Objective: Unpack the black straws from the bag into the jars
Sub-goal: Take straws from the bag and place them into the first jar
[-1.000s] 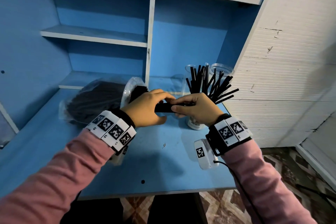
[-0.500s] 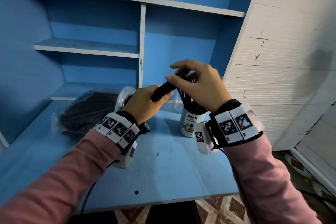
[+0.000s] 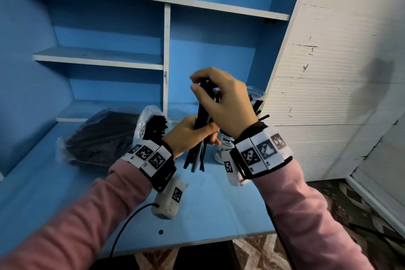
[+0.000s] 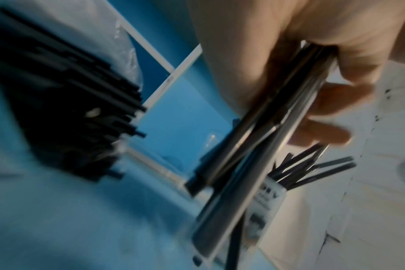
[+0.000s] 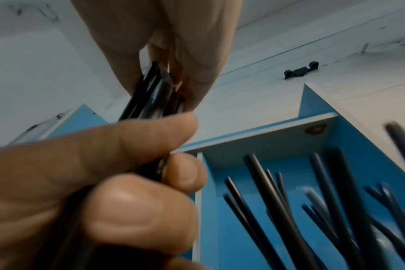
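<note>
The blue worktop (image 3: 208, 204) runs under a blue shelf unit (image 3: 166, 57) set along its back edge, with a white ribbed panel (image 3: 328, 94) past its right edge. Toward the back left corner lies the clear plastic bag (image 3: 98, 136), on its side and still packed with black straws, its open mouth facing right with straw ends (image 3: 156, 125) poking out.

Near the back right of the worktop stands a jar (image 3: 223, 147) with a white label, already holding straws that fan out to the right; a second clear jar (image 3: 255, 94) shows just behind the right hand, and its contents cannot be made out.

Between bag and jars, a bundle of straws (image 3: 201, 120) is held roughly upright, its long axis running from the right hand down through the left, lower ends splayed above the worktop. The left hand (image 3: 188, 133) is wrapped around the bundle's middle; the right hand (image 3: 221, 98) pinches the top ends with fingers (image 5: 197, 73) curled over them.

The labelled jar sits just right of the bundle's lower ends and behind the right wrist, so the right hand is the nearer one. The move likely turns on carrying the upright bundle rightward and lowering it, ends first, into a jar mouth.
</note>
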